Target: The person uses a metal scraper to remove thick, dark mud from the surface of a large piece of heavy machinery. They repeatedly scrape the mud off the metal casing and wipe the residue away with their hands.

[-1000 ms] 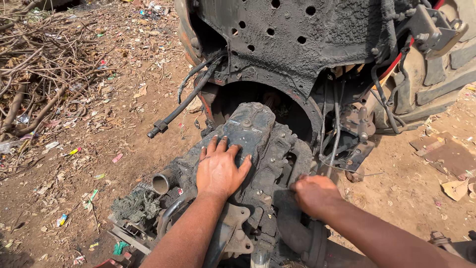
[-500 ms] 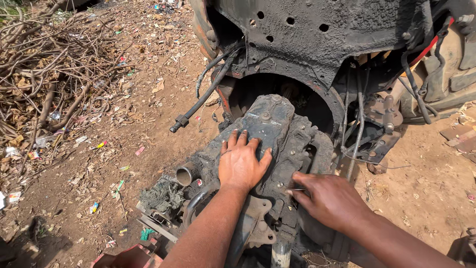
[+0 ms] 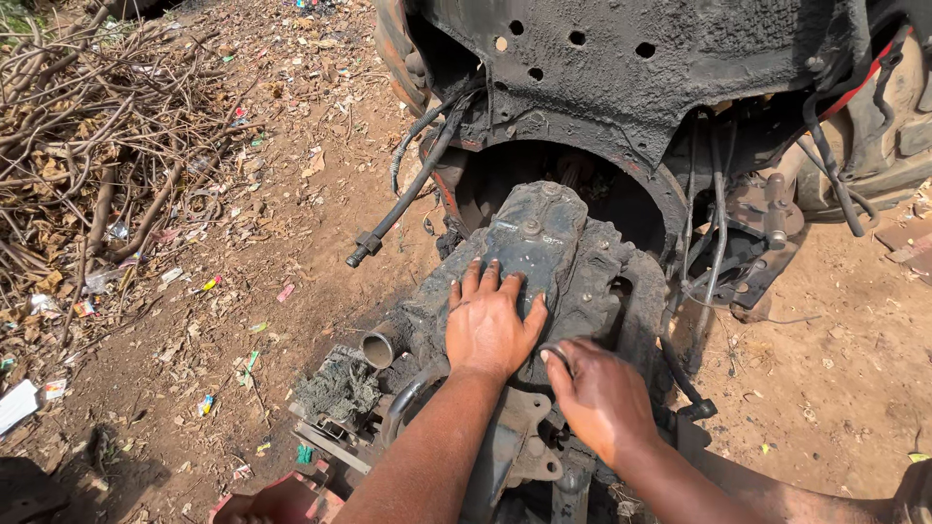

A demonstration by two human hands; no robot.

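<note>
A dirty, grease-caked engine block (image 3: 544,262) lies on the ground in front of a large black bell housing (image 3: 621,87) with a round opening. My left hand (image 3: 490,325) lies flat on top of the block, fingers spread. My right hand (image 3: 602,393) rests just right of it, lower on the block, with its fingers curled over a small metal part; what it grips is hidden. A short open pipe stub (image 3: 379,346) sticks out of the block's left side.
A loose black hose (image 3: 408,189) hangs from the housing to the left. Cables and a red wire (image 3: 854,87) run at right. A pile of dry branches (image 3: 97,146) lies at far left, with litter scattered over the brown dirt (image 3: 243,291).
The view has shifted, so the block and housing sit further right and lower. My right hand has moved up and left, closer to my left hand, which stays flat on the block.
</note>
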